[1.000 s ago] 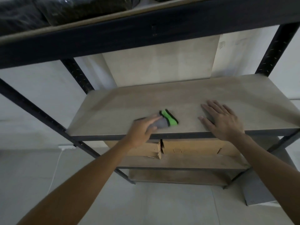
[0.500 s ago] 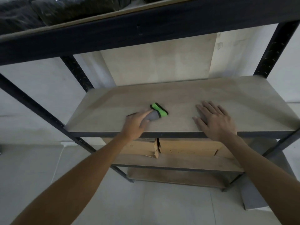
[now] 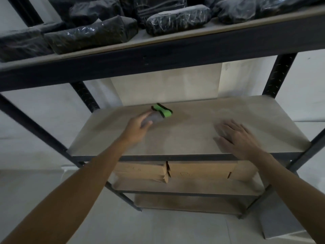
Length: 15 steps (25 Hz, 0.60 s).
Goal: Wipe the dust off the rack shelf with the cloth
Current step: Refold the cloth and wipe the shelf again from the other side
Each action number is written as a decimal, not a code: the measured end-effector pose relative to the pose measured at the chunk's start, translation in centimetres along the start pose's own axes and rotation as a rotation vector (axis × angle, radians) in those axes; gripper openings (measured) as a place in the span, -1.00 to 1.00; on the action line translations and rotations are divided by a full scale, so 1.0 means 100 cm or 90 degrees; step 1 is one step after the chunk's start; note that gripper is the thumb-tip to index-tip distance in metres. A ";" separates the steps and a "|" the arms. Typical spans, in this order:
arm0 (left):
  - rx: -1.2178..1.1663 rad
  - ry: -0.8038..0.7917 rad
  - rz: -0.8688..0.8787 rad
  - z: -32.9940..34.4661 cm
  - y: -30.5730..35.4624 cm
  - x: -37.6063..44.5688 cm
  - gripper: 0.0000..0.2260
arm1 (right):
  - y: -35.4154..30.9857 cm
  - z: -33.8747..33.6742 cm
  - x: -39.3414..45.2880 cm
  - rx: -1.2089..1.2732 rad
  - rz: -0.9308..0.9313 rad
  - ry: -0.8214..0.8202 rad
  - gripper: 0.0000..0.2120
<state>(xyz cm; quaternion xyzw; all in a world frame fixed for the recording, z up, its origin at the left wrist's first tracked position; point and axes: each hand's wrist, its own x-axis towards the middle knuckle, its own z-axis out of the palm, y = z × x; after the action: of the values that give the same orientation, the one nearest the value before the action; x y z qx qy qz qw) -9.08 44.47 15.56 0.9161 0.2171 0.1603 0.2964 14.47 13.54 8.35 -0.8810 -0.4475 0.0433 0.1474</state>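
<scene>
Two bare forearms are reaching up to a rack shelf [image 3: 184,138]. The right hand [image 3: 235,136] is lying flat near the front edge, fingers straight and spread, holding nothing. Farther back, the left hand [image 3: 139,126] is gripping a grey cloth [image 3: 159,114] (green-edged) with curled fingers, pressing it on the board near the rear-left. Above, dark plastic-wrapped bundles [image 3: 91,34] are sitting on the upper shelf.

A pale wooden shelf [image 3: 184,138] carries a grey-and-green cloth [image 3: 161,114] near its back edge. A hand [image 3: 235,136] rests flat toward its front right corner.
</scene>
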 end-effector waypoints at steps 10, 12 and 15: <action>0.107 -0.027 -0.132 0.064 -0.074 0.134 -0.47 | 0.049 0.006 -0.019 -0.090 0.074 0.038 -0.34; 0.126 -0.049 -0.079 0.069 -0.065 0.118 -0.44 | 0.049 0.007 -0.020 -0.092 0.077 0.041 -0.35; 0.115 -0.123 0.053 0.085 -0.032 0.073 -0.47 | 0.047 0.005 -0.021 -0.086 0.074 0.040 -0.35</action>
<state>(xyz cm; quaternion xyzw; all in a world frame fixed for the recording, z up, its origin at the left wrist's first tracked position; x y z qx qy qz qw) -0.18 46.32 8.22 0.9585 0.1629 0.0633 0.2253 16.76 9.40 6.37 -0.9145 -0.3924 -0.0062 0.0987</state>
